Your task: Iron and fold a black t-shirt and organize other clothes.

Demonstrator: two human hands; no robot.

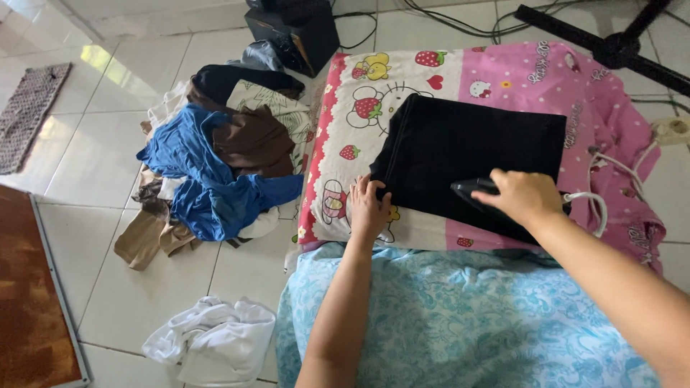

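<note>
Floor point(93, 237): pale tiles, with a dark mat at the far left and a brown panel at the near left edge.
Sheet point(517, 86): pink and white, printed with cartoon cats and strawberries, spread over padding on the floor; it carries the work.
Blue cloth point(460, 323): light, patterned, at the near edge, under both forearms.
Pile point(215, 158): unsorted clothes on the tiles left of the sheet, blue, brown, black and beige pieces heaped together.
Black cloth point(474, 151): folded flat in the middle of the sheet, its near left corner beside the left hand.
White cloth point(208, 341): crumpled on the tiles, near and apart from the pile.
Stand point(611, 43): black legs at the top right, cables about it.
Right hand point(525, 195): grip closed over the iron's handle, on the near right part of the black cloth.
Left hand point(368, 207): flat, fingers spread, pressing the edge of the black cloth against the sheet; it holds nothing.
Iron point(471, 188): dark, its tip pointing left, resting on the black cloth.
Cord point(596, 205): white, running right from the iron to a socket point(674, 129) on the floor.
</note>
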